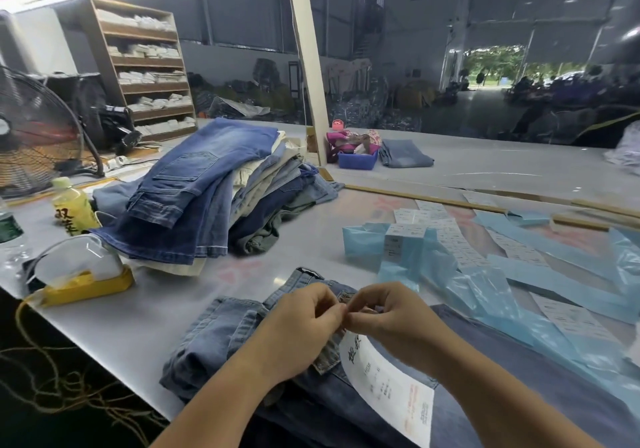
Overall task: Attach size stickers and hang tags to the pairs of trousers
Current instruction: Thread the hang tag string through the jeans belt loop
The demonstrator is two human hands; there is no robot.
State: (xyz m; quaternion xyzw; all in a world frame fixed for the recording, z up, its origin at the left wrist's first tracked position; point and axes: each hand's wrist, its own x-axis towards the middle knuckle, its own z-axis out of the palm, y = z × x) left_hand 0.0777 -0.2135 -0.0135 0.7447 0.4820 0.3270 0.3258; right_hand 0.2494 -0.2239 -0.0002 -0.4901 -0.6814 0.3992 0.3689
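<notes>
A folded pair of light-blue jeans (pixel 221 336) lies at the table's near edge. A long white hang tag (pixel 388 382) lies on it, its top end hidden under my hands. My left hand (pixel 304 326) and my right hand (pixel 388 319) meet fingertip to fingertip above the waistband, both pinching something small at the tag's top; what it is cannot be made out. Strips of white size stickers (pixel 450 236) on blue backing lie to the right.
A tall pile of jeans (pixel 207 194) stands at the centre left. A yellow tape holder (pixel 86 285), a green-capped bottle (pixel 71 205) and a fan (pixel 31 136) are on the left. Loose blue backing strips (pixel 554 274) cover the right side. A blue basket (pixel 356 160) sits beyond.
</notes>
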